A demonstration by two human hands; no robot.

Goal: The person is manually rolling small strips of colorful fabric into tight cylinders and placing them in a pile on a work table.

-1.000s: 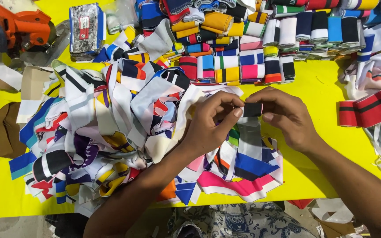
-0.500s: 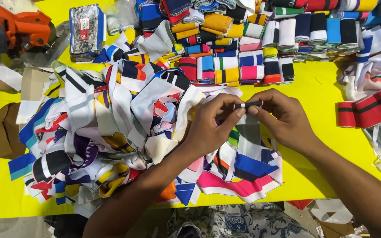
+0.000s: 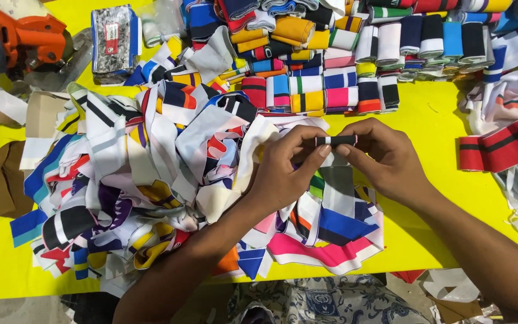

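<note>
Yellow table (image 3: 433, 120), fabric scraps everywhere. Both hands pinch folded dark strip (image 3: 336, 140) at centre: left hand (image 3: 286, 171) on its 9 o'clock end, right hand (image 3: 385, 159) on 3 o'clock end, fingertips tight. I judge: keep edges aligned, fold flat. Loose scrap pile (image 3: 151, 180) at 9 o'clock; folded rows (image 3: 331, 90) at 12.

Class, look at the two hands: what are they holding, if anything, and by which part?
Both hands hold a small folded black-and-white fabric strip: the left hand pinches its left end, the right hand its right end.
</note>
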